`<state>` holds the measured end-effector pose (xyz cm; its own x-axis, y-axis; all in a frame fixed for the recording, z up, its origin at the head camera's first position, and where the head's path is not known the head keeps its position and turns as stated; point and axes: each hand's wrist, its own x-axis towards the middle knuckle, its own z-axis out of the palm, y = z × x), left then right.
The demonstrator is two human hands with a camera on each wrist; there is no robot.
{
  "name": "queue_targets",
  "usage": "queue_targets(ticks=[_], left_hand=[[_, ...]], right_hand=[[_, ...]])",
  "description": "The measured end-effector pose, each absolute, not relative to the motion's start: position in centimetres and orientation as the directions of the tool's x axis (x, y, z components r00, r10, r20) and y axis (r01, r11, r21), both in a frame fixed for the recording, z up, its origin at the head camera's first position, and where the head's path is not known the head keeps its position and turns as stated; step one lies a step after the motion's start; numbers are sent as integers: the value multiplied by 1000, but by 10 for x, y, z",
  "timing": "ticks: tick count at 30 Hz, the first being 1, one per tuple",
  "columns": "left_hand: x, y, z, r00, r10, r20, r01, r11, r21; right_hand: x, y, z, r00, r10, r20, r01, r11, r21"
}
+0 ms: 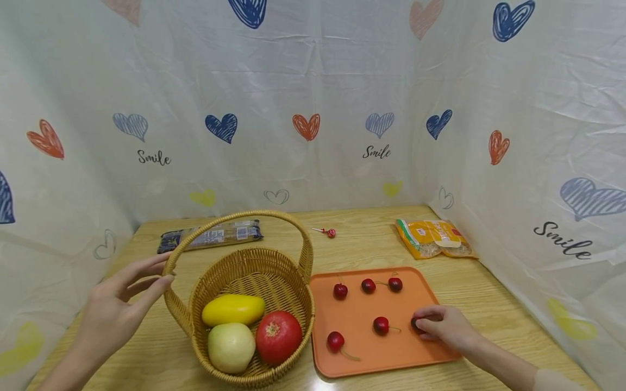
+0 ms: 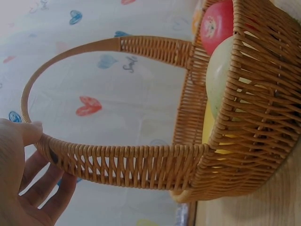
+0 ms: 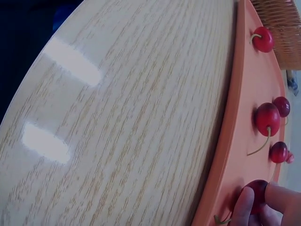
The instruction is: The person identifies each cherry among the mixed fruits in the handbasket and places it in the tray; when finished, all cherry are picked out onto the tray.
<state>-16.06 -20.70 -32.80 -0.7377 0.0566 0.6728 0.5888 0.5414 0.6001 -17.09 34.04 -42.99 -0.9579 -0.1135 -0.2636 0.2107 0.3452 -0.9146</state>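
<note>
My left hand holds the handle of the wicker basket between thumb and fingers, on its left side; the left wrist view shows the thumb on one face of the handle and the fingers behind it. Inside the basket lie a yellow mango-like fruit, a pale green round fruit and a red round fruit. At the right side of the orange tray, my right hand pinches a dark red cherry. Several other cherries, such as one nearby, lie spread on the tray with their stems.
Behind the basket lies a long clear-and-blue packet. A red lollipop is on the wooden table near the back. An orange-and-green food bag lies at the back right. Heart-printed curtains stand around the table.
</note>
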Motion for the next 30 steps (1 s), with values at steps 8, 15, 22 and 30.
queue_targets(ticks=[8, 15, 22, 30], left_hand=[[-161, -206, -327, -736, 62, 675, 594, 539, 598], [-160, -208, -328, -736, 57, 675, 590, 543, 597], [-159, -212, -331, -740, 47, 671, 576, 560, 595], [-154, -198, -325, -523, 91, 848, 684, 638, 354]], right_hand=[[-170, 336, -431, -978, -10, -206, 173, 508, -844], [-171, 334, -434, -980, -1, -199, 170, 522, -836], [-172, 331, -434, -982, -28, -188, 145, 527, -837], [-176, 327, -422, -989, 49, -143, 141, 631, -763]])
